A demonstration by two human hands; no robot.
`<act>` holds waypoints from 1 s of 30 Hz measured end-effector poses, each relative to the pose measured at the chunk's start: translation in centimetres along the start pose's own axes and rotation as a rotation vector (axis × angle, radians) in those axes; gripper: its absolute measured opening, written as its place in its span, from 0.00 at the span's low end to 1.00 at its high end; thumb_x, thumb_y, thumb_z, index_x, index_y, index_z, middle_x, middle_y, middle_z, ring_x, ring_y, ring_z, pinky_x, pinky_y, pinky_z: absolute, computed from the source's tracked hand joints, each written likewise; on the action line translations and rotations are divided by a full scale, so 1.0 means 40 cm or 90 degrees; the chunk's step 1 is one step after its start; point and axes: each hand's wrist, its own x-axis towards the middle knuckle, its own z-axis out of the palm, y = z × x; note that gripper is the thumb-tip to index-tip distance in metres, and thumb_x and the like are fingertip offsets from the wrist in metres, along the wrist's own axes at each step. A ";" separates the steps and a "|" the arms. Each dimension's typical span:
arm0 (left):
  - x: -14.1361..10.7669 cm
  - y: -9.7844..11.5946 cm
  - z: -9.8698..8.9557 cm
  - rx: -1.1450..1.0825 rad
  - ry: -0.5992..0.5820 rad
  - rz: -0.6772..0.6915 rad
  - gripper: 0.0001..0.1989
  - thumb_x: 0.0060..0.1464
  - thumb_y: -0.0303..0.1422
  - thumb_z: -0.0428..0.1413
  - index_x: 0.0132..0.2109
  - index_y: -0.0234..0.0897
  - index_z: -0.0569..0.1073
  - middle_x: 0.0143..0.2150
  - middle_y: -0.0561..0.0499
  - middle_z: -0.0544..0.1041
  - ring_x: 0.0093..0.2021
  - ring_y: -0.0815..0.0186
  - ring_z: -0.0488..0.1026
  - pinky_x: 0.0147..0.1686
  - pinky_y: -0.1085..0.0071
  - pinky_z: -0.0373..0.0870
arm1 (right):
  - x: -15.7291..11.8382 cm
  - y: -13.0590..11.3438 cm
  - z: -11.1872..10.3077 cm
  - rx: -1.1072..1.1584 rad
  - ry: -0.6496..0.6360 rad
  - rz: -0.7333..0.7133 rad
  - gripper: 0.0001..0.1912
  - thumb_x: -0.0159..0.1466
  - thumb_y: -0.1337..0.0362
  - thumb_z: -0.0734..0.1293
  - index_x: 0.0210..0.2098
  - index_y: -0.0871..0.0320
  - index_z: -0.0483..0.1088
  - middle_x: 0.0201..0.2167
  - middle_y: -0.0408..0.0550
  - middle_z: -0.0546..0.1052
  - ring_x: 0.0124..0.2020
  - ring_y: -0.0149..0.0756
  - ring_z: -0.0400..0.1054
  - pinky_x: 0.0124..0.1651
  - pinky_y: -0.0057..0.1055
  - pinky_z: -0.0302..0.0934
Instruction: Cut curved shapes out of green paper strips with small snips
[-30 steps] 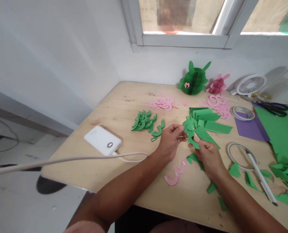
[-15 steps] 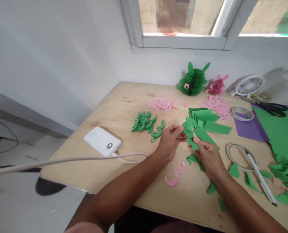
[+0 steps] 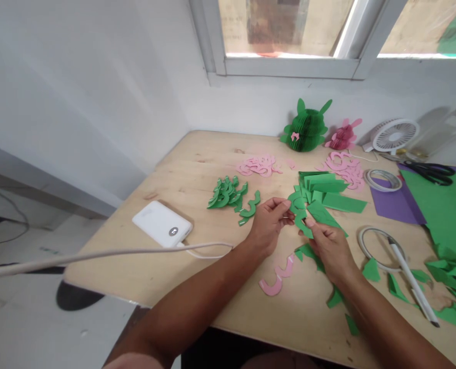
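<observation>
Two-handed pinch on one wavy green cutout (image 3: 297,213)
Our left hand (image 3: 272,220) pinched its upper end and our right hand (image 3: 330,243) the lower, probably to keep floppy paper steady, right by the folded green strips (image 3: 345,201). The green pile (image 3: 223,195) sat off left, likely for easy reach. Fingers behind the paper were hidden, so we couldn't tell its layers; the big green sheet (image 3: 435,205) got cut off at frame right.

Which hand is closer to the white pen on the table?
Right. The right hand is left of the white pen, pinching a green paper cutout. The left hand, also holding that cutout, is farther left.
</observation>
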 end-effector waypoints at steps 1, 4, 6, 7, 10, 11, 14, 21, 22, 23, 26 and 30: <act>0.000 0.000 0.000 0.000 -0.001 0.002 0.13 0.40 0.37 0.67 0.27 0.34 0.71 0.21 0.54 0.72 0.23 0.73 0.68 0.28 0.74 0.65 | 0.001 0.002 0.000 0.003 0.001 -0.001 0.28 0.57 0.43 0.67 0.16 0.55 0.56 0.15 0.35 0.48 0.17 0.25 0.39 0.18 0.26 0.33; -0.002 0.001 0.000 -0.002 -0.003 0.005 0.13 0.41 0.36 0.66 0.27 0.34 0.71 0.22 0.54 0.72 0.23 0.72 0.69 0.28 0.74 0.65 | 0.004 0.006 0.001 0.003 0.001 0.000 0.26 0.57 0.43 0.67 0.17 0.57 0.61 0.14 0.34 0.47 0.16 0.25 0.38 0.18 0.26 0.32; -0.002 0.001 0.001 -0.002 -0.002 0.006 0.13 0.42 0.36 0.66 0.27 0.34 0.71 0.22 0.54 0.72 0.23 0.72 0.69 0.28 0.74 0.65 | 0.004 0.007 0.000 0.003 0.001 0.003 0.26 0.56 0.42 0.67 0.17 0.57 0.63 0.14 0.34 0.47 0.16 0.25 0.38 0.18 0.26 0.32; -0.002 0.001 0.001 -0.001 -0.001 0.006 0.13 0.42 0.36 0.66 0.27 0.34 0.71 0.22 0.54 0.72 0.23 0.72 0.69 0.28 0.74 0.65 | 0.004 0.007 0.000 0.004 0.000 0.004 0.26 0.56 0.42 0.67 0.17 0.58 0.64 0.14 0.34 0.48 0.16 0.25 0.38 0.18 0.26 0.32; -0.002 0.001 0.001 0.004 0.002 0.009 0.13 0.42 0.36 0.66 0.27 0.34 0.71 0.22 0.54 0.72 0.24 0.72 0.68 0.28 0.74 0.65 | 0.001 0.007 -0.001 0.000 -0.001 0.008 0.26 0.56 0.42 0.67 0.17 0.58 0.63 0.14 0.34 0.48 0.16 0.25 0.39 0.18 0.26 0.33; -0.002 0.001 0.002 0.005 0.002 0.011 0.13 0.42 0.36 0.66 0.27 0.34 0.71 0.21 0.54 0.72 0.24 0.72 0.68 0.28 0.74 0.65 | 0.001 0.007 -0.002 -0.002 -0.002 0.009 0.26 0.57 0.42 0.67 0.18 0.58 0.64 0.15 0.34 0.48 0.16 0.25 0.39 0.18 0.26 0.34; -0.003 0.001 0.003 0.009 0.002 0.013 0.13 0.42 0.36 0.66 0.27 0.34 0.71 0.21 0.54 0.72 0.24 0.72 0.68 0.28 0.74 0.64 | 0.000 0.009 -0.002 -0.007 0.000 0.003 0.25 0.58 0.43 0.66 0.18 0.58 0.64 0.15 0.35 0.49 0.17 0.25 0.40 0.17 0.26 0.35; -0.007 0.001 0.007 0.016 0.005 0.008 0.13 0.41 0.37 0.66 0.28 0.33 0.72 0.21 0.54 0.71 0.23 0.72 0.68 0.28 0.73 0.65 | 0.003 0.008 -0.001 -0.011 0.006 -0.017 0.28 0.56 0.41 0.66 0.16 0.58 0.64 0.13 0.36 0.53 0.15 0.25 0.44 0.15 0.25 0.40; -0.007 0.001 0.007 0.015 0.005 0.009 0.13 0.41 0.37 0.66 0.28 0.33 0.72 0.21 0.55 0.71 0.24 0.72 0.68 0.28 0.73 0.65 | 0.003 0.008 -0.001 -0.012 0.009 -0.020 0.28 0.56 0.41 0.66 0.16 0.58 0.65 0.13 0.36 0.53 0.14 0.25 0.44 0.15 0.25 0.40; -0.007 0.001 0.007 0.013 0.004 0.008 0.13 0.41 0.37 0.66 0.28 0.33 0.72 0.21 0.55 0.71 0.24 0.72 0.68 0.28 0.73 0.65 | 0.003 0.008 -0.001 -0.014 0.011 -0.021 0.28 0.56 0.40 0.66 0.16 0.58 0.65 0.12 0.36 0.52 0.14 0.25 0.44 0.15 0.25 0.40; -0.008 0.000 0.007 0.004 0.006 0.002 0.13 0.41 0.36 0.66 0.28 0.34 0.72 0.21 0.54 0.71 0.24 0.72 0.68 0.28 0.73 0.65 | 0.005 0.013 -0.002 -0.013 0.013 -0.026 0.28 0.56 0.40 0.66 0.16 0.58 0.64 0.12 0.36 0.53 0.14 0.26 0.47 0.16 0.26 0.43; -0.007 0.000 0.007 0.003 0.007 -0.003 0.13 0.41 0.36 0.66 0.28 0.34 0.72 0.21 0.54 0.72 0.24 0.72 0.68 0.28 0.73 0.65 | 0.007 0.020 -0.002 0.003 -0.002 -0.028 0.28 0.57 0.42 0.66 0.15 0.57 0.62 0.13 0.38 0.55 0.16 0.27 0.50 0.18 0.26 0.47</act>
